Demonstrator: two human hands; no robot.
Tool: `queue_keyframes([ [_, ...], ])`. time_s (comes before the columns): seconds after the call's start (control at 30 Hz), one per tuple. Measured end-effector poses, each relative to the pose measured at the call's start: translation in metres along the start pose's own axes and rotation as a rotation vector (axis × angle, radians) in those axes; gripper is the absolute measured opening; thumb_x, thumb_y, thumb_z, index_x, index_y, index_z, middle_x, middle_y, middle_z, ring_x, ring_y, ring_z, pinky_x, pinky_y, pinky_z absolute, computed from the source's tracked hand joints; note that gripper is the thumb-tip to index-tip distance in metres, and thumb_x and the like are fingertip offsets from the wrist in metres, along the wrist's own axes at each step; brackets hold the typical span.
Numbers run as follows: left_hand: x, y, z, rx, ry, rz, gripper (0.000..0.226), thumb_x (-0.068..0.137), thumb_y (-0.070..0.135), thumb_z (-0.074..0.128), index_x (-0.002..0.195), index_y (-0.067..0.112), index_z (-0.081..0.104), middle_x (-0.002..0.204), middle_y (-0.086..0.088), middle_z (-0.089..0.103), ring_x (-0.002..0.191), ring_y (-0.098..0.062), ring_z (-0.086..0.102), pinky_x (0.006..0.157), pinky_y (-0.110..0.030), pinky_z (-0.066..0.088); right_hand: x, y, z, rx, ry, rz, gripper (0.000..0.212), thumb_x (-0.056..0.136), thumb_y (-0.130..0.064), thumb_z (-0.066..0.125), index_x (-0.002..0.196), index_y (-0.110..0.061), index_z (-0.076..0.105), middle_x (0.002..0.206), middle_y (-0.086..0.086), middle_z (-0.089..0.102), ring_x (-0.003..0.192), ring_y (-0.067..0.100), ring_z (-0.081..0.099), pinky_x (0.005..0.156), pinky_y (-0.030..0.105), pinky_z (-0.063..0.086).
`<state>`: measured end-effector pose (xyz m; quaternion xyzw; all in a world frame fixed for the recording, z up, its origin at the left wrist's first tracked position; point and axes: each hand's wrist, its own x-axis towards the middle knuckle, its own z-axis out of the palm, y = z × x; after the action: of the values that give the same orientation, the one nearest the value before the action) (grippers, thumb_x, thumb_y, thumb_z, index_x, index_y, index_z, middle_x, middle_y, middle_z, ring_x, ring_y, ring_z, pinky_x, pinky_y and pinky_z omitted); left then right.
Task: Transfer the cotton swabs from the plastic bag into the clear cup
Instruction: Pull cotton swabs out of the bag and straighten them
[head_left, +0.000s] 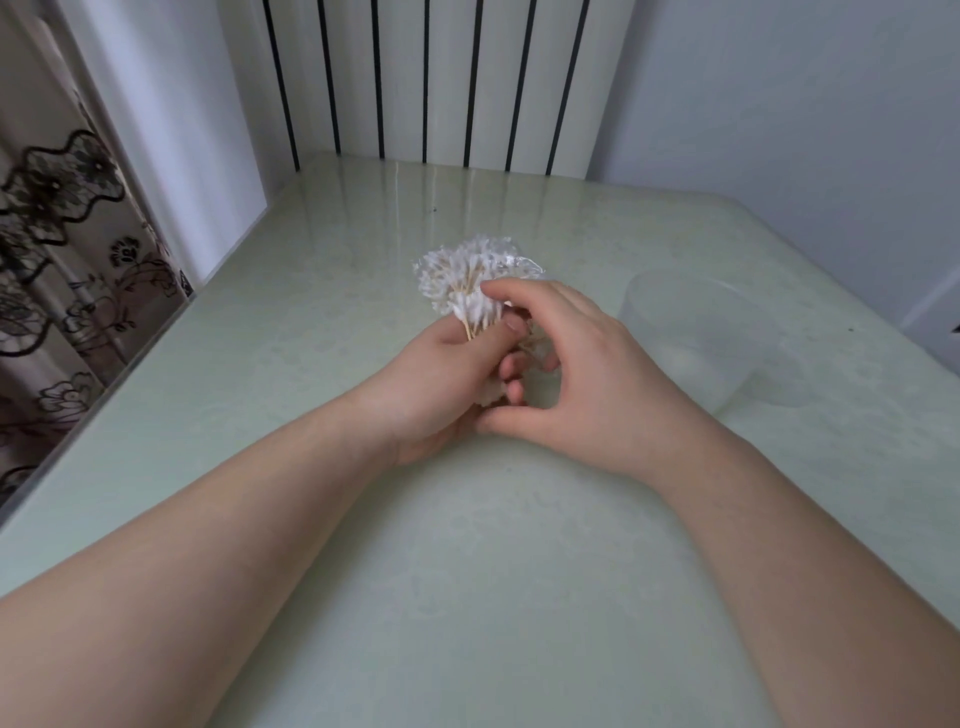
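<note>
The left grip (441, 384) is closed around the cotton swabs (457, 280) at mid-shaft, in the centre of the frame. The white tips fan out above the fist and a few more poke out below it. Crinkled film of the plastic bag (524, 267) shows at the upper right of the fan, so the swabs look only partly out of it. I cannot tell whether film lies between the palm and the sticks.

The right grip (587, 384) comes in from the right with curled fingers. Its index tip touches the bundle near the top and the other fingers tuck in behind. I cannot tell whether it pinches the bag, the swabs or nothing.

The clear cup (701, 343) stands on the counter (467, 571) at the right of the frame, apart from both hands. Nothing shows in it, though its wall is faint against the pale surface.

The main risk, as I judge it, is scatter. The fan is loose at the top, so pulling the film off could drag swabs out of the fist and onto the glossy counter. Easing the left grip to free the bag could let the whole bundle slide. The cup is also hard to see, and it would probably be light. A hand or forearm swinging right could knock it over, or the bundle could catch its rim and spill.
</note>
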<state>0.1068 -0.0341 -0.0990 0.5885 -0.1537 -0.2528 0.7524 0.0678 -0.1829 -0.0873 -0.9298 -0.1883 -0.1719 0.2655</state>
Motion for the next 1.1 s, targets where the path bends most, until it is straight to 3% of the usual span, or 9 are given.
queue_keyframes([
  [0.07, 0.003, 0.003, -0.002, 0.025, 0.142, 0.021, 0.037, 0.107, 0.021, 0.048, 0.072, 0.021, 0.060, 0.056, 0.006, 0.038, 0.048, -0.011, 0.036, 0.046, -0.024, 0.034, -0.001, 0.004, -0.004, 0.011, 0.006, 0.019, 0.073, 0.066, -0.038, 0.088, 0.131, -0.029, 0.054, 0.124, -0.016, 0.053, 0.112, -0.004, 0.050, 0.085, 0.007, 0.036],
  [0.13, 0.005, 0.006, -0.007, 0.058, 0.250, 0.029, 0.028, 0.105, 0.022, 0.051, 0.077, 0.024, 0.050, 0.052, 0.009, 0.033, 0.045, -0.011, 0.029, 0.048, -0.024, 0.031, -0.001, 0.010, -0.005, -0.027, 0.046, 0.041, 0.054, 0.070, -0.034, 0.086, 0.118, -0.026, 0.063, 0.110, -0.015, 0.060, 0.100, -0.003, 0.054, 0.080, 0.006, 0.035],
  [0.23, 0.008, 0.007, -0.015, 0.102, 0.314, 0.055, 0.032, 0.104, 0.023, 0.052, 0.074, 0.027, 0.040, 0.052, 0.011, 0.029, 0.045, -0.012, 0.025, 0.048, -0.024, 0.027, 0.000, 0.017, -0.001, -0.126, 0.115, 0.096, 0.033, 0.076, -0.028, 0.082, 0.106, -0.022, 0.070, 0.092, -0.011, 0.068, 0.079, -0.002, 0.051, 0.074, 0.006, 0.032],
  [0.33, 0.010, 0.005, -0.016, 0.131, 0.315, 0.074, 0.031, 0.104, 0.023, 0.052, 0.075, 0.027, 0.040, 0.052, 0.012, 0.030, 0.045, -0.011, 0.025, 0.046, -0.023, 0.027, 0.003, 0.021, 0.004, -0.195, 0.149, 0.130, 0.035, 0.078, -0.024, 0.078, 0.113, -0.022, 0.070, 0.096, -0.005, 0.069, 0.091, 0.015, 0.062, 0.082, 0.022, 0.044],
  [0.47, 0.010, 0.003, -0.014, 0.158, 0.284, 0.079, 0.028, 0.103, 0.021, 0.054, 0.078, 0.026, 0.043, 0.053, 0.011, 0.030, 0.045, -0.012, 0.026, 0.046, -0.023, 0.027, 0.007, 0.026, 0.010, -0.236, 0.156, 0.161, 0.042, 0.079, -0.023, 0.076, 0.120, -0.022, 0.067, 0.108, 0.000, 0.068, 0.096, 0.020, 0.066, 0.089, 0.034, 0.052],
  [0.8, 0.008, 0.002, -0.011, 0.189, 0.201, 0.088, 0.029, 0.105, 0.021, 0.052, 0.079, 0.024, 0.041, 0.052, 0.011, 0.031, 0.045, -0.010, 0.027, 0.045, -0.021, 0.025, 0.024, 0.027, 0.029, -0.466, 0.180, 0.184, 0.032, 0.077, -0.038, 0.073, 0.099, -0.016, 0.068, 0.087, 0.005, 0.071, 0.103, 0.033, 0.053, 0.084, 0.041, 0.049],
  [0.93, 0.008, 0.002, -0.011, 0.186, 0.205, 0.096, 0.029, 0.106, 0.022, 0.052, 0.078, 0.023, 0.042, 0.052, 0.010, 0.032, 0.045, -0.010, 0.028, 0.044, -0.021, 0.027, 0.025, 0.026, 0.030, -0.575, 0.200, 0.185, 0.021, 0.079, -0.033, 0.068, 0.095, -0.020, 0.070, 0.083, 0.004, 0.073, 0.091, 0.029, 0.064, 0.093, 0.039, 0.042],
  [1.03, 0.008, 0.003, -0.011, 0.179, 0.233, 0.110, 0.023, 0.108, 0.023, 0.045, 0.086, 0.021, 0.051, 0.053, 0.005, 0.045, 0.043, -0.012, 0.035, 0.044, -0.022, 0.030, 0.024, 0.023, 0.027, -0.564, 0.265, 0.190, 0.010, 0.081, -0.026, 0.068, 0.087, -0.018, 0.070, 0.072, 0.007, 0.071, 0.075, 0.031, 0.067, 0.102, 0.041, 0.043],
  [1.1, 0.008, 0.003, -0.011, 0.174, 0.250, 0.118, 0.018, 0.108, 0.025, 0.043, 0.098, 0.020, 0.057, 0.061, 0.001, 0.063, 0.044, -0.014, 0.041, 0.044, -0.021, 0.034, 0.022, 0.021, 0.022, -0.516, 0.224, 0.213, 0.011, 0.083, -0.026, 0.067, 0.090, -0.019, 0.070, 0.077, 0.008, 0.071, 0.080, 0.035, 0.066, 0.087, 0.038, 0.050],
])
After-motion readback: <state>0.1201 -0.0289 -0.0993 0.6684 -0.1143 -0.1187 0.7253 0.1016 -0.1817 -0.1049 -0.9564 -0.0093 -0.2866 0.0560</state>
